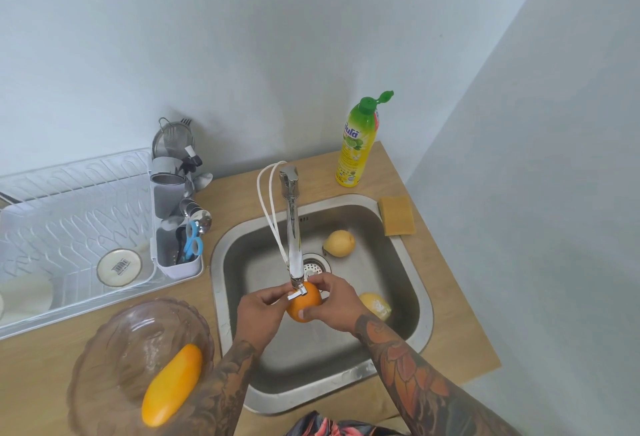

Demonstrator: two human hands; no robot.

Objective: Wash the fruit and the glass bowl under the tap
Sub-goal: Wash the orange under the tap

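Pale wooden countertop (450,297) surrounds a square steel sink (420,300) at frame centre. Under the chrome tap (293,227), left hand (258,314) and right hand (334,304) both grip a round orange fruit (302,307). Lower left, a ribbed glass bowl (114,349) holds an elongated yellow mango (171,385).

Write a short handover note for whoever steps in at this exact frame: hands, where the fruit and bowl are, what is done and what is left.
Both hands hold the orange under the tap spout, over the sink: left hand on its left side, right hand on its right.
Two yellow fruits lie in the sink: one at the back, one by the right wrist.
The mango lies in the glass bowl on the counter, left of the sink.
Done: cannot tell from this frame.
Left: at least the mango and the bowl.
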